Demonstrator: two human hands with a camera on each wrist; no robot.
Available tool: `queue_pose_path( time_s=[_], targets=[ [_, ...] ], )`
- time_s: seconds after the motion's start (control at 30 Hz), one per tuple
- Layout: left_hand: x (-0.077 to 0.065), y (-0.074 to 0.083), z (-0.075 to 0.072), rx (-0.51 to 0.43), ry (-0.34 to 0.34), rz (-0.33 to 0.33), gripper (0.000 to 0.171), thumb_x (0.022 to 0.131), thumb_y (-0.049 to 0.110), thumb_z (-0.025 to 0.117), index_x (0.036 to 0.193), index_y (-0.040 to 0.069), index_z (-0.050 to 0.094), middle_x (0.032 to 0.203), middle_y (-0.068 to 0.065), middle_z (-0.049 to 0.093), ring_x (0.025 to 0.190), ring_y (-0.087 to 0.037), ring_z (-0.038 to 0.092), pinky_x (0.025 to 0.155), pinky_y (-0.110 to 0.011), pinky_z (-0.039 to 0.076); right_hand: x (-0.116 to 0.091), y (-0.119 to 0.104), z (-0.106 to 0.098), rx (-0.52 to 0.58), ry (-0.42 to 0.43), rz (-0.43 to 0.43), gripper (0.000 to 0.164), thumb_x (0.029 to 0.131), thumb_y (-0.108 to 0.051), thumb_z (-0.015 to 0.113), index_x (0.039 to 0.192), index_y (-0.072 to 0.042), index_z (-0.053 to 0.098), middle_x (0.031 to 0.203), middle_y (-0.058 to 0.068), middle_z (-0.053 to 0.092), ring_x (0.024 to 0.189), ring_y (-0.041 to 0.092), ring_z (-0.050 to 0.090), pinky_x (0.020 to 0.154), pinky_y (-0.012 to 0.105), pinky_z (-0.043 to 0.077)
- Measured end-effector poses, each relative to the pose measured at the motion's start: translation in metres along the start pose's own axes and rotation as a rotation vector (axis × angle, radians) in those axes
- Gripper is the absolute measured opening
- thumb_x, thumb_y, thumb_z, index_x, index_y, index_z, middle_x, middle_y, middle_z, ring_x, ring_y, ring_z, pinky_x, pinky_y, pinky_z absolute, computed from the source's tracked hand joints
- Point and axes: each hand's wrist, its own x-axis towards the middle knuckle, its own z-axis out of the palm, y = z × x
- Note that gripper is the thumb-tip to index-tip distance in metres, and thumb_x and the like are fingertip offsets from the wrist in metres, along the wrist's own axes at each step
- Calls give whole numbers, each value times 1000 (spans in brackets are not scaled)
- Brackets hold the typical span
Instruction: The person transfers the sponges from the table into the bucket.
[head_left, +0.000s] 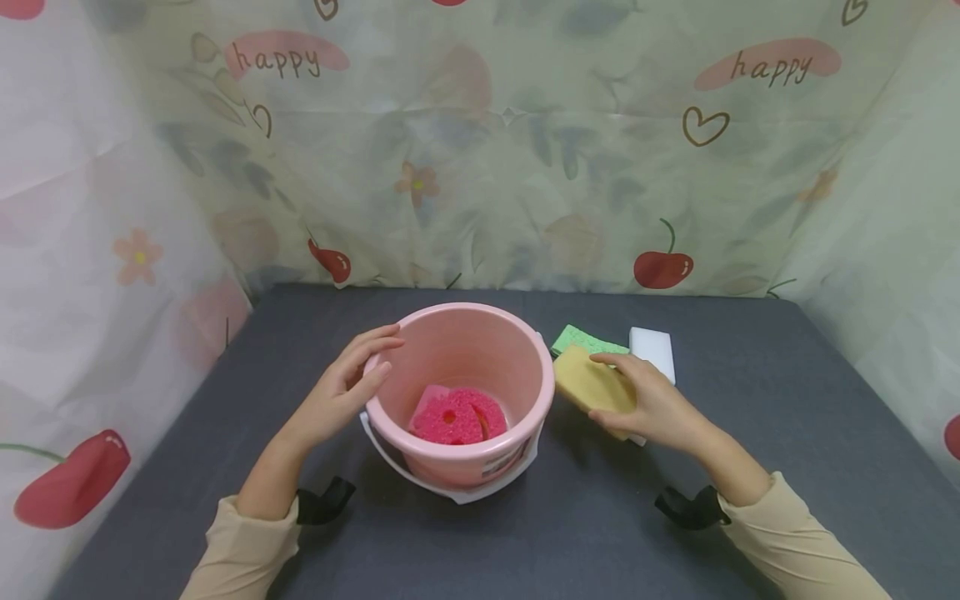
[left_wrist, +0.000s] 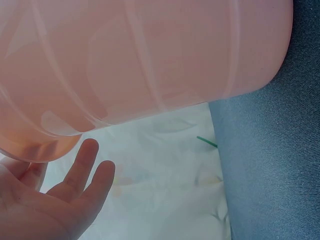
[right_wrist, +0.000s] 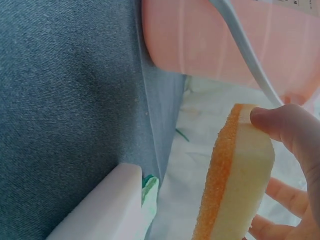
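My left hand (head_left: 341, 387) is at the left side of the pink bucket (head_left: 461, 312), its thumb and fingertips over the rim. In the left wrist view, two fingers (left_wrist: 85, 157) extend loosely outside the bucket wall. A bright pink sponge (head_left: 450, 417) with a round hole lies inside the bucket, over a paler pink piece (head_left: 429, 395). Right of the bucket, my right hand (head_left: 656, 404) pinches a yellow sponge (head_left: 588, 379) between thumb and fingers. The right wrist view shows the sponge's coarse orange layer (right_wrist: 218, 170), and the sponge raised above the table.
Behind the yellow sponge lie a green sponge (head_left: 588, 340) and a white block-shaped sponge (head_left: 654, 352) on the dark table (head_left: 600, 533). The bucket's white handle (head_left: 461, 493) hangs down in front. Printed curtains (head_left: 510, 167) enclose the back and sides.
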Motion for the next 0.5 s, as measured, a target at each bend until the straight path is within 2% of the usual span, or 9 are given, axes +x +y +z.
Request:
queue_pose_path(
  time_s=[0.27,0.5],
  targets=[
    [0,0,0,-3,1,3,37,94,10,49,130,2,49,147,-9,34,129,-5,34,94,-9,40,2,-3,-8,15,45,8,65,70,-19,80,126,-3,50,117,14,58,89,19,50,72,30,45],
    [0,1,0,-6,-3,-4,37,94,11,49,130,3,49,147,-8,34,133,-21,32,93,-10,40,6,-7,-17,22,89,47,62,71,-17,79,125,-5,51,115,14,56,88,21,52,72,32,47]
  ],
)
